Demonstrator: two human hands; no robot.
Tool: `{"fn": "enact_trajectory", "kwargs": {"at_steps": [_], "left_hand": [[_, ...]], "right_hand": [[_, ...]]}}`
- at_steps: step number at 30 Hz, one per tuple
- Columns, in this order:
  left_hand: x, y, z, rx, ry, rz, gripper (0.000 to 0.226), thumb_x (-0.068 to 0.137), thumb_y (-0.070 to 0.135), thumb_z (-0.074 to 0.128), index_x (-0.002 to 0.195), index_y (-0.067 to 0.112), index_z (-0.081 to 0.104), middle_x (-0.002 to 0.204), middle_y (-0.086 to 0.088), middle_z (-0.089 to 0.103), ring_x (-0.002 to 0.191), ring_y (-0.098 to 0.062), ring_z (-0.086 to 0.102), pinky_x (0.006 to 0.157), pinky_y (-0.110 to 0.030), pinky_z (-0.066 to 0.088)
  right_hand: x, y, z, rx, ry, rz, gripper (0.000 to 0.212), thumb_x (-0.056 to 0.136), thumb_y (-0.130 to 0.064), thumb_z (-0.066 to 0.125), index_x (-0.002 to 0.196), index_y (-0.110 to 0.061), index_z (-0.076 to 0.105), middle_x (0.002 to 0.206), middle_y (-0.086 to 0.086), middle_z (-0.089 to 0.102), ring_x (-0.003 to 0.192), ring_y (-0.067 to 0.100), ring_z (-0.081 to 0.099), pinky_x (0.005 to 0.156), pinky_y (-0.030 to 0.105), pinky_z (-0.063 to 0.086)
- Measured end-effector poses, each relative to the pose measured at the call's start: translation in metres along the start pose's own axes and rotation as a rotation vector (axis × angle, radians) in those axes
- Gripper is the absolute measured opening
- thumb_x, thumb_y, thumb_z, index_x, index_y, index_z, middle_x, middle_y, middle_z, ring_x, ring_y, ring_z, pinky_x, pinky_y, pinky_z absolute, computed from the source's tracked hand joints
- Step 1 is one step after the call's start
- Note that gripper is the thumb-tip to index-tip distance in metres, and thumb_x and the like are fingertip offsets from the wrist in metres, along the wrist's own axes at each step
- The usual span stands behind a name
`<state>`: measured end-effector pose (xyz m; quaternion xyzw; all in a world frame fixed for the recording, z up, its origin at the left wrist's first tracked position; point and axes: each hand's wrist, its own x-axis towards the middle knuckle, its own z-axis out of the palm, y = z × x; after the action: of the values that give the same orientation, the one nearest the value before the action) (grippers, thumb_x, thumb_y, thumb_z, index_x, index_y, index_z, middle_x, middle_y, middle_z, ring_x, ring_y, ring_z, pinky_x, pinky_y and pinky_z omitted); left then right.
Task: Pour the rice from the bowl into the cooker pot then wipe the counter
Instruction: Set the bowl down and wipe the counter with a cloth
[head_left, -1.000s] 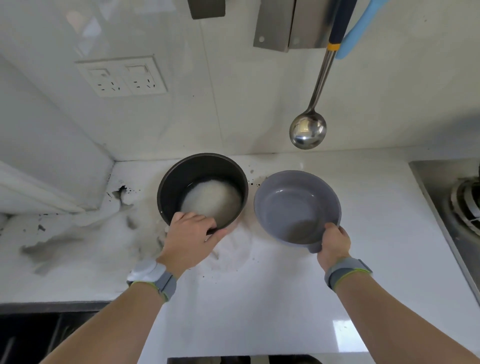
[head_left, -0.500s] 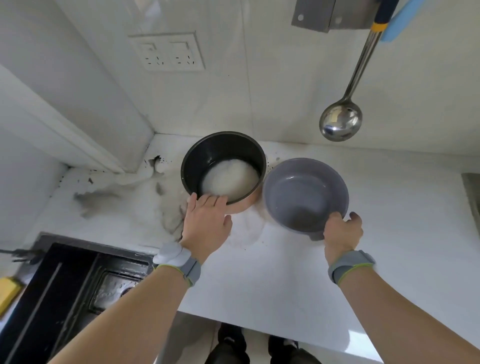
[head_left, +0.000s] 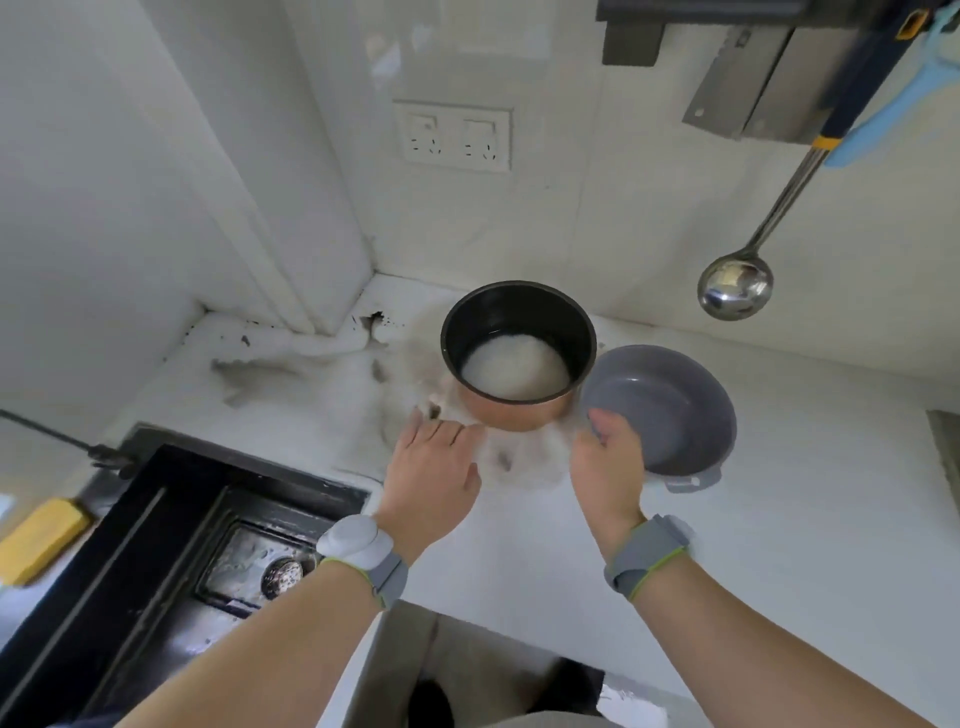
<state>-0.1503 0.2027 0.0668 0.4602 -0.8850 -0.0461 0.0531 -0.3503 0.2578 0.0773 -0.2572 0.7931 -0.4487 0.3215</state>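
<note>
Right of the cooker pot (head_left: 518, 356), right hand (head_left: 608, 470) grips the emptied bowl (head_left: 670, 410); left hand (head_left: 434, 467) lies flat, fingers straight. I'd park the bowl, then wipe the counter (head_left: 779, 519).

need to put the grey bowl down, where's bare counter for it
Bare counter lies right of the grey bowl, running toward the right edge, and near the front edge by the right hand. It is crowded around the cooker pot, where the left hand hovers, with the sink further left.
</note>
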Motion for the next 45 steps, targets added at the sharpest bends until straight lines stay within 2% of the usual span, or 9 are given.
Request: {"fn": "enact_trajectory", "kwargs": {"at_steps": [6,10,16,24,27,33,35,38,45], "left_hand": [[-0.105,-0.070,0.000,-0.271,0.031,-0.439,0.037,0.093,0.028,0.051,0.127,0.024,0.066,0.110,0.002,0.074,0.105,-0.028,0.067,0.101,-0.040,0.045],[-0.205,-0.113,0.006,-0.405,0.077,-0.779,0.020,0.089,0.024,0.042,0.091,0.031,0.060,0.089,0.007,0.069,0.088,-0.026,0.066,0.073,-0.033,0.042],[-0.380,-0.131,0.023,-0.565,0.206,-1.320,0.028,0.096,0.028,0.049,0.117,0.030,0.067,0.114,0.008,0.075,0.109,-0.019,0.067,0.095,-0.037,0.051],[-0.533,-0.116,0.035,-0.737,0.403,-1.987,0.037,0.091,0.019,0.055,0.126,0.020,0.065,0.121,-0.004,0.068,0.113,-0.028,0.064,0.088,-0.034,0.046],[-0.556,-0.122,0.047,-1.192,0.713,-2.276,0.029,0.096,0.022,0.054,0.121,0.009,0.061,0.100,-0.007,0.064,0.089,-0.027,0.063,0.077,-0.034,0.047],[-0.549,-0.135,0.058,-1.937,1.266,-2.304,0.045,0.105,0.041,0.051,0.140,0.013,0.050,0.135,-0.026,0.051,0.118,-0.042,0.062,0.089,-0.043,0.057],[-0.548,-0.138,0.060,-2.014,1.301,-2.280,0.030,0.105,0.039,0.049,0.100,0.012,0.061,0.097,-0.020,0.067,0.081,-0.031,0.065,0.066,-0.036,0.056],[-0.550,-0.144,0.060,-2.058,1.305,-2.246,0.035,0.106,0.041,0.046,0.089,0.013,0.058,0.065,-0.014,0.074,0.075,-0.029,0.066,0.072,-0.038,0.055],[-0.535,-0.146,0.046,-1.969,1.161,-2.115,0.040,0.103,0.036,0.039,0.104,0.012,0.071,0.097,-0.009,0.080,0.086,-0.024,0.073,0.076,-0.032,0.058]], "right_hand": [[-0.059,-0.006,0.090,-0.196,-0.326,-0.054,0.036,0.102,-0.013,0.048,0.133,-0.018,0.066,0.134,0.002,0.065,0.116,0.021,0.058,0.096,0.032,0.044],[-0.120,-0.006,0.173,-0.469,-0.687,-0.110,0.033,0.100,-0.017,0.051,0.128,-0.020,0.068,0.124,0.000,0.067,0.119,0.025,0.061,0.100,0.036,0.049],[-0.254,0.026,0.282,-0.845,-1.216,-0.268,0.025,0.097,-0.017,0.056,0.112,-0.007,0.074,0.108,0.014,0.074,0.097,0.025,0.064,0.088,0.036,0.050],[-0.423,0.063,0.361,-1.087,-1.572,-0.850,0.035,0.097,-0.019,0.053,0.128,-0.013,0.068,0.132,0.014,0.064,0.125,0.036,0.059,0.099,0.038,0.048],[-0.472,0.089,0.378,-1.172,-1.682,-1.038,0.041,0.099,-0.023,0.053,0.138,-0.012,0.059,0.138,0.015,0.055,0.130,0.037,0.054,0.105,0.043,0.047],[-0.498,0.139,0.382,-1.480,-1.680,-1.140,0.060,0.095,-0.046,0.059,0.144,-0.015,0.042,0.138,0.018,0.049,0.125,0.041,0.054,0.101,0.046,0.050],[-0.501,0.154,0.379,-1.556,-1.611,-1.229,0.069,0.090,-0.049,0.064,0.144,-0.014,0.039,0.138,0.018,0.050,0.121,0.038,0.056,0.098,0.044,0.049],[-0.502,0.162,0.378,-1.564,-1.533,-1.390,0.071,0.090,-0.033,0.064,0.151,-0.012,0.033,0.137,0.018,0.056,0.121,0.037,0.058,0.098,0.043,0.045],[-0.482,0.121,0.363,-1.297,-1.504,-1.301,0.056,0.086,-0.019,0.056,0.141,-0.019,0.042,0.122,0.012,0.065,0.110,0.039,0.063,0.089,0.044,0.046]]}}
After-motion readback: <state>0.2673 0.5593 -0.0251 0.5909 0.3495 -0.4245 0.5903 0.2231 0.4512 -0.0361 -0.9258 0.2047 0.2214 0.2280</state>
